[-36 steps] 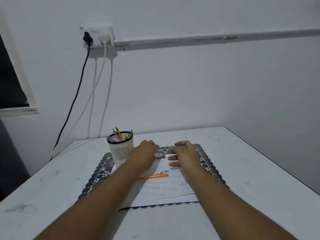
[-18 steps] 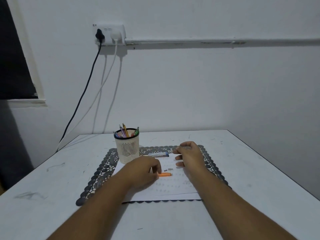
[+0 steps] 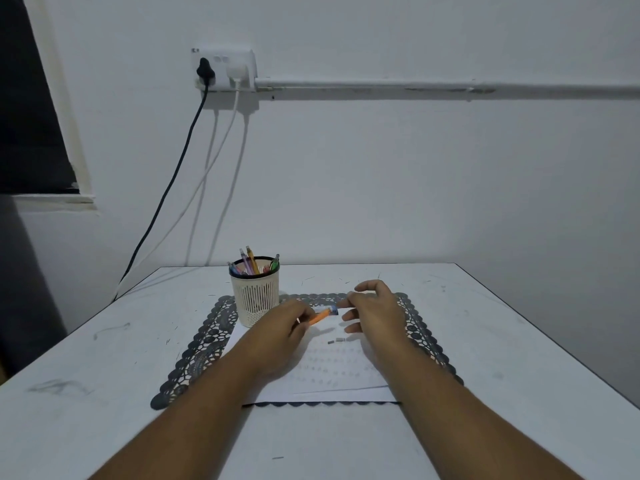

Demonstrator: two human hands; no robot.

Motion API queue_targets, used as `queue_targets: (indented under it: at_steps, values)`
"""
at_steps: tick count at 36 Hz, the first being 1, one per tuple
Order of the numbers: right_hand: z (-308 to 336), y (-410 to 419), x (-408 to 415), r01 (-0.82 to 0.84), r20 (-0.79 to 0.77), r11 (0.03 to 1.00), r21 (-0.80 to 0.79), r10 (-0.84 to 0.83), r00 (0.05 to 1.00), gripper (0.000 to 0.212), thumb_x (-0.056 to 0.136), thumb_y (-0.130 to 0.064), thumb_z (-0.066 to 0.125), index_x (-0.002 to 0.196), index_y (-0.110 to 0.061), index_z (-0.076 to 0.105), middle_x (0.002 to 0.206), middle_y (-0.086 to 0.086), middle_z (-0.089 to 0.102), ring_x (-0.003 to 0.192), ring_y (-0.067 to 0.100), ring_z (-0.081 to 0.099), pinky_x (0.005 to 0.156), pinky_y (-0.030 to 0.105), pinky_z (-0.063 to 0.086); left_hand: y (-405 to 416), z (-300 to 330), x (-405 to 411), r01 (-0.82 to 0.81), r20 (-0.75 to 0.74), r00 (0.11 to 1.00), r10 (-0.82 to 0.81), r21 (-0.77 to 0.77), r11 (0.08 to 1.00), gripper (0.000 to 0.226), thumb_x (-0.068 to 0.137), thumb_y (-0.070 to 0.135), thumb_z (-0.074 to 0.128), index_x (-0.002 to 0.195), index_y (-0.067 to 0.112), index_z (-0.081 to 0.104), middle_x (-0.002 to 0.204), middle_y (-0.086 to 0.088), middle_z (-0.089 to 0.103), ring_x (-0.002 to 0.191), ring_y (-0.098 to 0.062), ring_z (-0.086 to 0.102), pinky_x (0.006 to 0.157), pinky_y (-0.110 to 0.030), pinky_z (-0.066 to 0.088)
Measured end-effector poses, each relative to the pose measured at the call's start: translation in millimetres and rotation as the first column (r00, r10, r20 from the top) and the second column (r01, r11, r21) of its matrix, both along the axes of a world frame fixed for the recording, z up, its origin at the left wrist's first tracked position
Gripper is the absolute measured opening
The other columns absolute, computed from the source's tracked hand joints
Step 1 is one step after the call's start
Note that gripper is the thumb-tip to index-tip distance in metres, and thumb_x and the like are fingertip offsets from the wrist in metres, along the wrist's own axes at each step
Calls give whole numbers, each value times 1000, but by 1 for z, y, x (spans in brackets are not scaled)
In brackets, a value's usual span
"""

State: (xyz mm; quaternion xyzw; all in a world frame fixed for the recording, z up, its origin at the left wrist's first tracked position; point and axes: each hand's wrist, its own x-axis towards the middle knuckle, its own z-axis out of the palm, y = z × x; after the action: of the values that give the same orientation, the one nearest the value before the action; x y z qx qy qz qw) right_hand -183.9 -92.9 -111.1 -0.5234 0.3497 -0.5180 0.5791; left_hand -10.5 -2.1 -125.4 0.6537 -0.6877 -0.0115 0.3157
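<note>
1. Grip first: my left hand [image 3: 277, 336] has its fingers curled round the near end of the orange pen [image 3: 318, 318]. The pen is lifted off the sheet, its far end angled up and to the right. I judge that this tilt offers the free end to the other hand.
2. My right hand [image 3: 375, 313] hovers just right of the pen's tip with its fingers loosely bent and spread. I see nothing between them, so I read it as empty and ready to take hold.
3. A small blue-ended piece [image 3: 331, 310] sits just beyond the pen's tip, between the two hands. It is too small for me to name.
4. A little grey piece [image 3: 337, 340] lies on the paper [image 3: 332, 379], near side of the right hand's fingers. It may be a cap or a pen part, laid flat within easy reach.
5. The paper rests on a dark lace mat [image 3: 194, 355] in the middle of the table [image 3: 104, 375], which gives both forearms room to come in from the near edge.
6. The pen cup [image 3: 255, 299] stands upright on the mat's far left corner, just beside the left hand. It holds coloured pens, and I judge it is where the orange one belongs.
</note>
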Motion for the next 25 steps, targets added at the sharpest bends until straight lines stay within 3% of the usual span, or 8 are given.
queue_targets:
  at_steps: [3, 8, 18, 25]
  values:
    - [0, 4, 3, -17, 1, 999, -30, 17, 1000, 17, 92, -2, 59, 105, -13, 57, 83, 13, 78, 61, 23, 61, 53, 35, 48, 0, -3, 0, -31, -49, 998, 31, -1, 1000, 29, 104, 19, 48, 89, 43, 50, 91, 14, 59, 85, -7, 54, 74, -32, 46]
    - [-3, 5, 6, -58, -16, 995, -80, 57, 998, 18, 91, -2, 61, 103, -15, 57, 83, 13, 76, 66, 24, 64, 56, 38, 49, 1, 0, -5, -51, -77, 996, 49, -21, 998, 27, 105, 19, 47, 86, 38, 49, 83, 9, 59, 79, -11, 53, 73, -39, 47]
    - [-2, 9, 4, -64, -3, 991, -118, 64, 998, 14, 94, -2, 64, 103, -10, 57, 86, 8, 78, 72, 22, 64, 57, 36, 48, -1, 0, -4, -41, -69, 997, 40, -23, 999, 23, 105, 21, 49, 93, 40, 50, 84, 10, 59, 79, -9, 53, 69, -34, 43]
    - [-2, 12, 5, -78, 0, 988, -131, 78, 997, 17, 89, 0, 73, 92, -11, 60, 77, 7, 73, 67, 16, 63, 54, 33, 48, -1, 1, -5, -48, -65, 997, 46, -30, 998, 15, 105, 19, 51, 102, 34, 55, 86, 10, 60, 80, -8, 54, 67, -30, 42]
